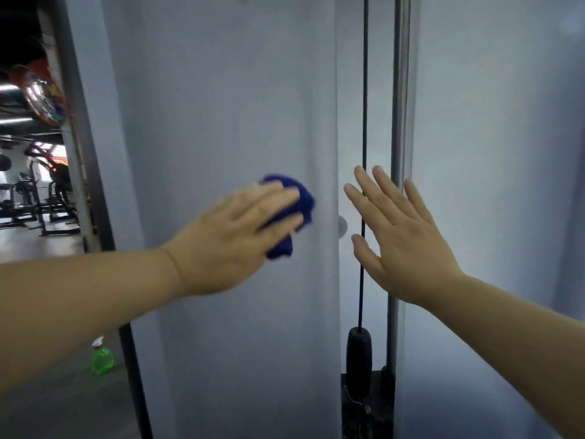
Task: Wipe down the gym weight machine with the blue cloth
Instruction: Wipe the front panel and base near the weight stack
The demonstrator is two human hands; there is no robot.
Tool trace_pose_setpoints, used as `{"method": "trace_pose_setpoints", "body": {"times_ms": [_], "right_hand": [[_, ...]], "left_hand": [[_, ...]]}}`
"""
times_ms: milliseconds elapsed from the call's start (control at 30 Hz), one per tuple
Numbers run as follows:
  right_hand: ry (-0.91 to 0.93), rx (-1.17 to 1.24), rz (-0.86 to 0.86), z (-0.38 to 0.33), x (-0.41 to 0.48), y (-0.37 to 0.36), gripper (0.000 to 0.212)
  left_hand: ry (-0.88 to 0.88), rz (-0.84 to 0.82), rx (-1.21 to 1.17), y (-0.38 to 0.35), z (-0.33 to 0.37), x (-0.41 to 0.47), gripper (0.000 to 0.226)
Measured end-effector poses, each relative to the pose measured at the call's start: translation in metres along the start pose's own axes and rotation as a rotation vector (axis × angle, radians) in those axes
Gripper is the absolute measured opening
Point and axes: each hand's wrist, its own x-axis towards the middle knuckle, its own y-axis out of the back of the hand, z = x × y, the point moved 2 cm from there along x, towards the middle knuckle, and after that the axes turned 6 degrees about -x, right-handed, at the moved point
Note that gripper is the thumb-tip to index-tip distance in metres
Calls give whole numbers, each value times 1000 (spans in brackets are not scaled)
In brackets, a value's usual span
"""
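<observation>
Blue cloth (304,198) is bunched into a wad, pressed flat against the pale grey panel (221,106) of the weight machine at about mid-height, near the panel's right edge. Part of it pokes out above the fingertips and part below the palm.

Handling: soft, light and limp, with no shape of its own, so it should crumple wherever it is pushed. It probably slides easily on the smooth panel and could slip out from under the palm if pressure drops. The best hold looks like the middle of the wad, palm over the bulk, with loose ends tucked in so they don't drag. The panel looks stiff and flat and should take firm pressure.

Left hand (234,236): the grip is spread, not closed, with fingers laid out nearly straight over the cloth, pinning it to the panel rather than clutching it. The thumb is hidden, so I cannot tell whether it hooks the lower flap. The hand is motion-blurred, likely mid-stroke.

Right hand (402,236): the grip is fully open, fingers splayed, holding nothing. It is raised in front of the gap beside the panel, overlapping the black cable (365,90) and the steel guide rod (401,90) in view. Contact with either is unclear.

Below: a black stopper (358,353) on the cable, above the weight stack (383,407). A green spray bottle (103,359) stands on the floor (63,407) at lower left, well apart from both hands.
</observation>
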Motion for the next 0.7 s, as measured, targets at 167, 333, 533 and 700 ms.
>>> {"method": "trace_pose_setpoints", "body": {"times_ms": [167, 333, 533, 700], "right_hand": [[-38, -65, -54, 39, -26, 1, 63], [-91, -16, -50, 58, -47, 0, 61], [-214, 47, -102, 80, -75, 2, 62], [-305, 99, -92, 96, -90, -2, 63]], "left_hand": [[-375, -149, 9, -4, 7, 9, 42], [130, 66, 5, 18, -45, 61, 42], [-286, -195, -77, -15, 36, 30, 27], [-144, -3, -80, -9, 41, 87, 24]]}}
